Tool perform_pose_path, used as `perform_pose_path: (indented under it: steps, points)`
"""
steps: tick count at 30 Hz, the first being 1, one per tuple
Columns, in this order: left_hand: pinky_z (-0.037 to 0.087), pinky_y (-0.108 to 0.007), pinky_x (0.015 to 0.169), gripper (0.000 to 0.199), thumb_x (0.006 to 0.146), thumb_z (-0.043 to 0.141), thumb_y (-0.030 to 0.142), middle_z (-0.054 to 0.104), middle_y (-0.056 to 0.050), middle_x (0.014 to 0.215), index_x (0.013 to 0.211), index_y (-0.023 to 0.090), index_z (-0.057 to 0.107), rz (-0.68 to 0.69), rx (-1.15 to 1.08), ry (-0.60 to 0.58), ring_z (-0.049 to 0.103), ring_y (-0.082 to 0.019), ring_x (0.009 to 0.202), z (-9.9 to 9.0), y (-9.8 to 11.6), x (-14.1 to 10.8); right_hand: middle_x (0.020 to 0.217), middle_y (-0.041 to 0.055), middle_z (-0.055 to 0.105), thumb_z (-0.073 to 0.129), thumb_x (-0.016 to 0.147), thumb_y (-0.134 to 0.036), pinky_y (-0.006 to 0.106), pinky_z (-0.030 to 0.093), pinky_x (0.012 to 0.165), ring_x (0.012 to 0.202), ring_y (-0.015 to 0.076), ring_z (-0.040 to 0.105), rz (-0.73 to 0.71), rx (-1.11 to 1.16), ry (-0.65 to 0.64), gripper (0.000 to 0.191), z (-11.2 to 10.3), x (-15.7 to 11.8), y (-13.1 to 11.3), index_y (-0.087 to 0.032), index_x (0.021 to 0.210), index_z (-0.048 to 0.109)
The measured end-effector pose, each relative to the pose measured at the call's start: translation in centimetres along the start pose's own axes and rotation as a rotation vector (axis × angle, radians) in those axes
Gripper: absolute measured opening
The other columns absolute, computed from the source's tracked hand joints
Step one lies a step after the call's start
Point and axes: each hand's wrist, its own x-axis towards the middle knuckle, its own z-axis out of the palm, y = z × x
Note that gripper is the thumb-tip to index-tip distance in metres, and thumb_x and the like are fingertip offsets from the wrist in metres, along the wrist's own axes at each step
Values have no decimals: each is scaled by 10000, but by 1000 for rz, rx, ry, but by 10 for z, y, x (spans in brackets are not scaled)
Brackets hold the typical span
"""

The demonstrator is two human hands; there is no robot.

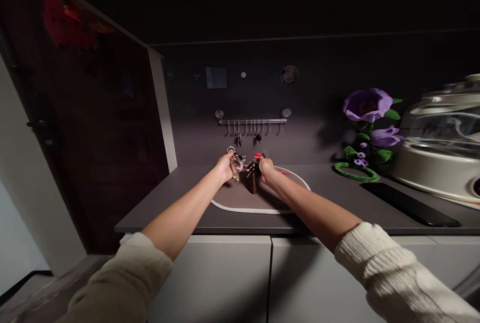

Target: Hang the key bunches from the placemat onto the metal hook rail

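Note:
My left hand (225, 167) is closed on a bunch of keys (235, 167) with a large metal ring on top and a tan tag with lettering hanging down. Beside it, my right hand (266, 169) grips a second key bunch (251, 167), which has a red piece and a long brown fob. Both bunches hang over an oval mat (240, 204) with a white rim. On the wall just beyond, a clear hook rail (253, 122) carries two small sets of keys, one on the left (239, 140) and one on the right (258, 138).
Lying behind my right wrist on the mat is a small red item (284, 173). To the right stand purple knitted-looking flowers (368, 105) on a green ring base, a black phone-like slab (410, 204) and a pale appliance (435, 163) with a clear cover. A cabinet overhangs the counter.

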Motion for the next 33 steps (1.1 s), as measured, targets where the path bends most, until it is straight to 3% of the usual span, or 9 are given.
perform_pose_path:
  steps: [4, 7, 11, 14, 18, 22, 26, 30, 33]
  points:
    - [447, -244, 457, 138, 781, 528, 179, 506, -9, 502, 668, 122, 472, -5, 319, -27, 507, -108, 439, -27, 3, -1, 516, 3, 490, 383, 763, -165, 221, 399, 498, 475, 107, 476, 161, -83, -54, 139, -19, -7, -2, -143, 747, 519]
    - [409, -232, 421, 142, 719, 606, 167, 485, 15, 443, 644, 126, 493, -65, 660, 4, 460, -94, 373, -44, 7, 3, 564, 11, 539, 463, 703, -167, 195, 352, 493, 512, 86, 462, 29, -369, -68, 130, -36, -4, -8, -119, 694, 583]
    - [321, -186, 387, 184, 646, 669, 155, 470, 31, 392, 560, 127, 508, -7, 989, 93, 417, -76, 343, -64, 15, 16, 583, 18, 571, 500, 682, -204, 193, 295, 466, 517, 77, 446, -75, -730, -175, 175, -55, 1, -19, -104, 679, 643]
    - [290, -182, 399, 271, 536, 728, 100, 421, 43, 358, 470, 148, 470, 87, 1054, 175, 440, -92, 368, -72, 24, 27, 521, 35, 552, 535, 677, -267, 215, 311, 476, 516, 110, 478, -72, -1066, -253, 201, -63, 4, -28, -116, 591, 637]
    - [380, -171, 560, 351, 411, 746, 0, 481, 19, 468, 448, 176, 444, 366, 986, 308, 597, -174, 708, -62, 37, 45, 513, 78, 546, 603, 660, -339, 251, 372, 562, 652, 193, 572, -164, -1419, -95, 249, -64, 21, -41, -140, 510, 590]
    - [399, -176, 722, 271, 480, 742, 69, 596, -28, 731, 587, 187, 523, 542, 880, 240, 561, -173, 928, -29, 38, 67, 606, 80, 580, 583, 697, -349, 240, 391, 550, 630, 173, 576, -310, -1191, -49, 234, -53, 51, -52, -117, 686, 612]
    - [398, -195, 709, 263, 522, 739, 111, 574, -8, 701, 661, 175, 525, 581, 744, 243, 563, -139, 775, 9, 27, 89, 723, 45, 607, 657, 636, -374, 207, 384, 442, 499, 111, 530, -273, -751, 45, 518, -29, 77, -50, -130, 1064, 494]
    - [387, -183, 615, 197, 611, 689, 137, 515, 21, 572, 609, 157, 493, 560, 744, 264, 524, -100, 613, 34, 17, 101, 697, 44, 607, 590, 708, -261, 184, 364, 416, 448, 82, 508, -250, -652, 89, 224, -12, 87, -43, -128, 879, 534]
    - [386, -182, 560, 155, 753, 547, 148, 522, 10, 554, 620, 148, 469, 438, 646, 223, 519, -79, 523, 42, 16, 100, 686, 41, 616, 505, 759, -180, 171, 360, 415, 432, 63, 493, -265, -504, 58, 54, -10, 85, -44, -135, 789, 506]
